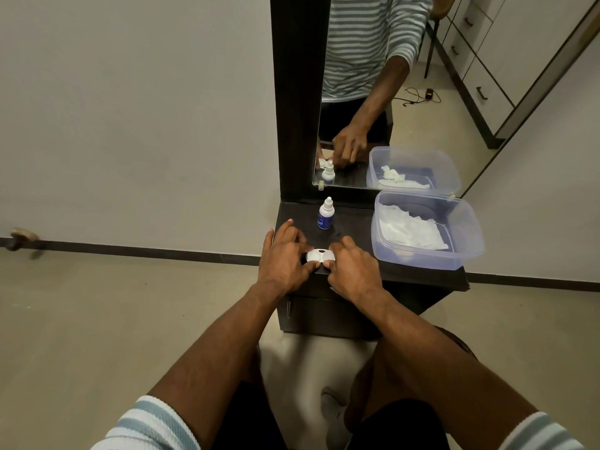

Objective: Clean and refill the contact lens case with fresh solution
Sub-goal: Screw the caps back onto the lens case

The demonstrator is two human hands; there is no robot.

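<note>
Head view: I am watching both hands working at a dark dresser top, the left hand and right hand pinching the white contact lens case between them; the solution bottle is standing just beyond the fingertips.

1. The contact lens case is a small white double-well case lying flat near the front edge of the dark counter, at frame centre, its ends covered by fingers; whether its caps are on cannot be told.
2. The solution bottle is small, white-topped with a blue label, capped, standing upright just above the case in the frame.
</note>
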